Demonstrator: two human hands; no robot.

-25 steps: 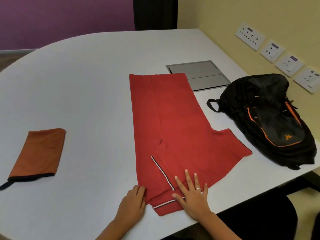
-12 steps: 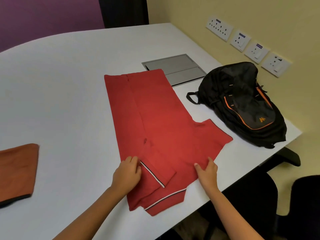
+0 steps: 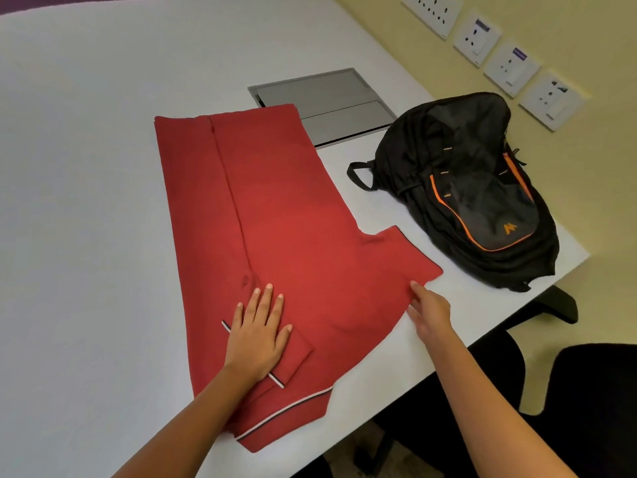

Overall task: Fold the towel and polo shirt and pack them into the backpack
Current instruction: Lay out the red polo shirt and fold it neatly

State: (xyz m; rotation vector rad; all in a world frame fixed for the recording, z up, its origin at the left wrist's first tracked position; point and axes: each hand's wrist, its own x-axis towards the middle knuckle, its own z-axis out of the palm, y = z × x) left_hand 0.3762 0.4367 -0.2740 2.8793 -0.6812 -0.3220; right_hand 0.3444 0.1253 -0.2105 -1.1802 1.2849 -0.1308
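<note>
We see two bare forearms, with no sleeve reaching into view on either. Our left hand (image 3: 256, 334) and right hand (image 3: 431, 310) wear no gloves. Any ring or watch we cannot make out.

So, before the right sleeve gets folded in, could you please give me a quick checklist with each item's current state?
1. Left hand pressing the polo shirt flat: ok.
2. Left side already folded in: ok.
3. Right hand gripping the right sleeve: cannot tell; fingers only reach its edge.
4. Shirt body lying smooth: ok.
5. Backpack open for packing: cannot tell.
6. Towel folded and ready: cannot tell, out of view.
</note>
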